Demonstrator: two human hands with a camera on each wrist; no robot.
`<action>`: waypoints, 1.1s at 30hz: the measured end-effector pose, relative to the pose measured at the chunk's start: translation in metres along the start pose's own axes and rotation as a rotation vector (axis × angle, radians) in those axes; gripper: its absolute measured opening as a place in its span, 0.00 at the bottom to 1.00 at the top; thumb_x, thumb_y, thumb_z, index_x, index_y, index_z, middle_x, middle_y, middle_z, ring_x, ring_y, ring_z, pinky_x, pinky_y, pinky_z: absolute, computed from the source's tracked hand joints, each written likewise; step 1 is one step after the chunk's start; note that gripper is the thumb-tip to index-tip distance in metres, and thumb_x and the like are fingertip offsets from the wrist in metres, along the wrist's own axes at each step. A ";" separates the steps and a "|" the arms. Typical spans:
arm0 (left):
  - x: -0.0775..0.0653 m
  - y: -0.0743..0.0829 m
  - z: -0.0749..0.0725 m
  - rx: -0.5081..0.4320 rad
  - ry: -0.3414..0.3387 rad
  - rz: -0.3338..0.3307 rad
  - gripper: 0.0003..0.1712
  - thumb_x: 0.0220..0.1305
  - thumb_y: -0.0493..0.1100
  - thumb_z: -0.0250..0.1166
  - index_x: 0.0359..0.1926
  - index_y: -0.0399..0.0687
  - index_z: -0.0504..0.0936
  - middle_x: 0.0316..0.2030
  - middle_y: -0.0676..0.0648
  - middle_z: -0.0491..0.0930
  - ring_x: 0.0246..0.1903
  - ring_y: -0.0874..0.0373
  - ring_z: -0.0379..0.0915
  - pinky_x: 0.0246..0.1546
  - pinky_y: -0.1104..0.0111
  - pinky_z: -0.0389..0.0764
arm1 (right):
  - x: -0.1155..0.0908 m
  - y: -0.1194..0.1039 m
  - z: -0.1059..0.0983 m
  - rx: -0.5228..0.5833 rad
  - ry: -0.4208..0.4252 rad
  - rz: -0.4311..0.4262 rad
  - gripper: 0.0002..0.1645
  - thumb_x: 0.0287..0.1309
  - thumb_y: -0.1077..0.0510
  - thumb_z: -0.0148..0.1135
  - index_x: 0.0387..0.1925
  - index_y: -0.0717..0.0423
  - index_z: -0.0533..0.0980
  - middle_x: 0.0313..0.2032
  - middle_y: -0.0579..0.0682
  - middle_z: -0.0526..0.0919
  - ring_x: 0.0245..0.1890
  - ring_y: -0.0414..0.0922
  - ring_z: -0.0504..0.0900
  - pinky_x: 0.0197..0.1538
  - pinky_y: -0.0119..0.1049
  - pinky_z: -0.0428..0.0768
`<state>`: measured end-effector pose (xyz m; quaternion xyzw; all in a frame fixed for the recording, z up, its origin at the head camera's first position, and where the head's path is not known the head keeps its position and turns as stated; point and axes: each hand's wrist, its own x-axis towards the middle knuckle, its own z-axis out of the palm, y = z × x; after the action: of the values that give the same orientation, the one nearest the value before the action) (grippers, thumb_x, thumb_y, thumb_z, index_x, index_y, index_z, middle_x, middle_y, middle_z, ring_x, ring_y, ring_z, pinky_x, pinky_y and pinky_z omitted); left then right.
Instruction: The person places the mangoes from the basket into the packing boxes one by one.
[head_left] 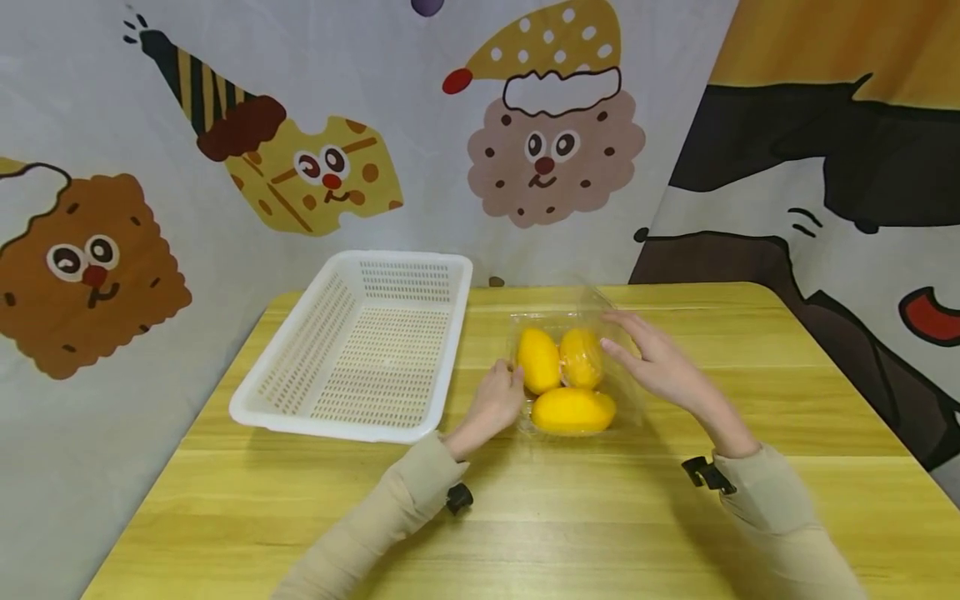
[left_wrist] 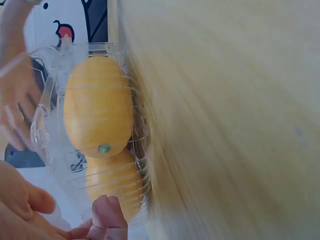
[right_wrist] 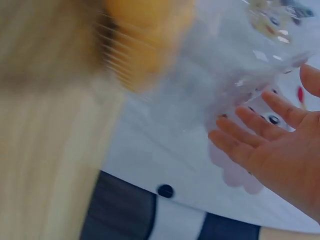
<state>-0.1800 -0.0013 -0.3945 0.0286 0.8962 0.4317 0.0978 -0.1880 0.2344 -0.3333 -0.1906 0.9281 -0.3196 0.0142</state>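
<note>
A clear plastic box point(head_left: 628, 408) holds three yellow fruits that look like mangoes: one at back left point(head_left: 538, 360), one at back right point(head_left: 581, 357), one across the front point(head_left: 573, 411). Its transparent lid point(head_left: 592, 298) stands raised at the back right. My left hand point(head_left: 495, 400) holds the box's left side with curled fingers; in the left wrist view, its fingertips point(left_wrist: 107, 212) lie by the ribbed wall. On the other side, my right hand point(head_left: 656, 362) is beside the lid, fingers extended and spread. The right wrist view shows its palm point(right_wrist: 285, 145) facing the plastic.
A white slotted plastic basket point(head_left: 247, 406) stands left of the box on the wooden table point(head_left: 570, 517). Behind the table hangs a cloth point(head_left: 427, 167) printed with cartoon figures. Black straps point(head_left: 705, 473) are at both wrists.
</note>
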 end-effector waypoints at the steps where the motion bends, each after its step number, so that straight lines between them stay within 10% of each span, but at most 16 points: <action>1: -0.001 0.000 -0.001 -0.018 0.000 -0.003 0.24 0.75 0.49 0.40 0.55 0.33 0.69 0.43 0.38 0.76 0.38 0.51 0.71 0.39 0.61 0.76 | 0.001 0.003 0.005 -0.025 -0.001 0.004 0.32 0.70 0.44 0.45 0.68 0.57 0.60 0.71 0.62 0.56 0.70 0.63 0.55 0.67 0.65 0.56; 11: -0.007 -0.003 -0.005 -0.090 0.014 -0.007 0.27 0.75 0.52 0.38 0.54 0.35 0.71 0.40 0.38 0.78 0.40 0.49 0.74 0.44 0.57 0.78 | 0.001 0.010 0.035 -0.103 -0.024 0.063 0.36 0.67 0.45 0.51 0.68 0.61 0.58 0.73 0.65 0.45 0.70 0.69 0.50 0.64 0.69 0.57; 25: -0.036 -0.017 -0.006 0.000 -0.107 0.129 0.26 0.74 0.49 0.43 0.61 0.31 0.66 0.18 0.51 0.69 0.14 0.62 0.58 0.14 0.72 0.65 | 0.000 0.013 0.045 -0.116 -0.021 0.128 0.43 0.67 0.37 0.46 0.72 0.59 0.52 0.74 0.62 0.41 0.71 0.67 0.48 0.63 0.69 0.59; 33: -0.049 -0.019 -0.004 0.037 -0.153 0.136 0.19 0.72 0.47 0.46 0.51 0.36 0.72 0.26 0.45 0.78 0.14 0.63 0.66 0.11 0.74 0.68 | -0.001 0.014 0.052 -0.126 0.014 0.108 0.42 0.68 0.38 0.45 0.71 0.60 0.53 0.74 0.61 0.41 0.71 0.66 0.49 0.65 0.67 0.59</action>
<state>-0.1322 -0.0226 -0.3994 0.1239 0.8900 0.4173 0.1358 -0.1841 0.2142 -0.3828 -0.1387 0.9553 -0.2607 0.0130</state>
